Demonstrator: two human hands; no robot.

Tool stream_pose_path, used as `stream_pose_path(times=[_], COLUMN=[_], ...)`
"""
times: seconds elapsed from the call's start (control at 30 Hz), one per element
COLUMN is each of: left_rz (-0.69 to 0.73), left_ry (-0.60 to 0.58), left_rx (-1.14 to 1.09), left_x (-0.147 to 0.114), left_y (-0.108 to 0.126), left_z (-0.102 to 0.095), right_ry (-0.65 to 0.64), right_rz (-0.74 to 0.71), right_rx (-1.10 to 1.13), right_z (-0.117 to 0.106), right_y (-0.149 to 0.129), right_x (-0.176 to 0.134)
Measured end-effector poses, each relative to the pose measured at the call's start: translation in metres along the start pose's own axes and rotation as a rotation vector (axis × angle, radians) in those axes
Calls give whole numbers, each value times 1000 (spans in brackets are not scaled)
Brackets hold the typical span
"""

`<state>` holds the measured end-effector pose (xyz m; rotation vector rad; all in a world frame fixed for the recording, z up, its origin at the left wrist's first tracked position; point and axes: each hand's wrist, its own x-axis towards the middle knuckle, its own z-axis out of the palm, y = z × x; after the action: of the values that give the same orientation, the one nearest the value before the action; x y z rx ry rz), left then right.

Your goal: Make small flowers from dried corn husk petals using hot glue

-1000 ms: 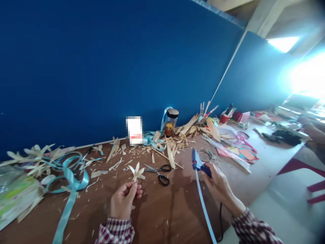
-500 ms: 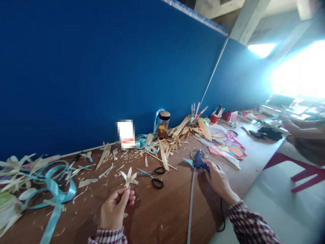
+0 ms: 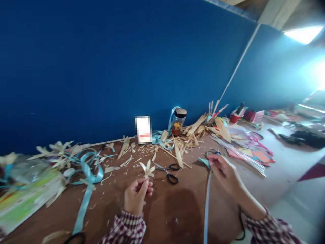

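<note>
My left hand (image 3: 139,193) pinches the base of a pale, dry-husk flower (image 3: 147,168), its petals pointing up. To the right of it lie scissors (image 3: 169,173) with black handles, blades apart. My right hand (image 3: 225,171) reaches over the table with its fingers curled and close together. They are at the upper end of a narrow pale-blue ribbon (image 3: 207,206), beside a small teal piece (image 3: 203,162). A little of a blue glue gun (image 3: 217,153) shows past the fingers; the hand hides most of it. What these fingers grip is hidden.
A dark-lidded jar (image 3: 179,122) stands by the blue wall among dry husks (image 3: 196,125). Teal ribbon (image 3: 88,173) and more husk flowers (image 3: 61,149) lie to the left. Plastic sticks (image 3: 247,161) and pink scissors (image 3: 256,142) lie to the right. A black cord (image 3: 241,223) hangs near my right wrist.
The camera has turned left, so everything appears further right. My right hand has moved from the glue gun's handle forward and left, now covering most of it. My left hand keeps the flower.
</note>
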<state>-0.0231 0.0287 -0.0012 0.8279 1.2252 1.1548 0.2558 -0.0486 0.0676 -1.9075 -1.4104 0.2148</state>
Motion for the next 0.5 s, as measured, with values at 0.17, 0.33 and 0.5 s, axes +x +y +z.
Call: stream_pose_path(times=[0.17,0.33,0.5], left_rz=[39,19,12], left_ry=[-38,-125,-116], left_rx=[-40,-96,-114], left_x=[2,8,9], left_y=[-2,-6,-7], left_z=[-3,-10,-10], right_ry=[-498,-654,-616], right_rz=[96,266,291], right_rx=[600,862,877], right_z=[84,147,163], right_y=[-96,-121,-121], right_x=[-5,-10,-12])
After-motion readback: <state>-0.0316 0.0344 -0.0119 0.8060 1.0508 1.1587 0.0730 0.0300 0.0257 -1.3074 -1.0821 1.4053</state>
